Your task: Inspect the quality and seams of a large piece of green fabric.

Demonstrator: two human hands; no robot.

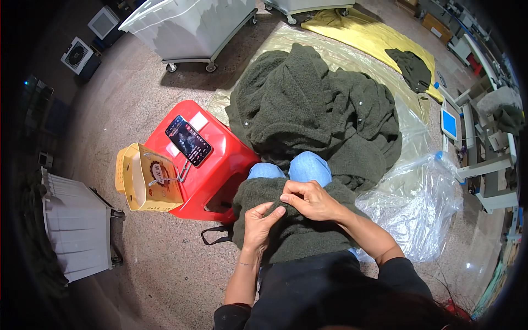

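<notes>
A dark green knitted garment (302, 242) lies spread over my lap, across my jeans-covered knees. My left hand (260, 224) pinches a fold of this knit between thumb and fingers. Close beside it, my right hand (312, 200) is closed on the same fold, fingers bent and thumb pressed in. The two hands nearly meet over the middle of the lap. Whether a small tool or thread sits between the fingertips cannot be made out. Just beyond my knees rises a large heap of dark green knitwear (297, 104), resting on plastic sheeting.
A red plastic stool (217, 146) at the left holds a smartphone (188, 141) and a yellow carton (140, 179). Wheeled bins stand behind (190, 33) and far left (82, 225). Clear plastic sheeting (415, 214) and machine frames with a blue-lit screen (449, 124) are at the right.
</notes>
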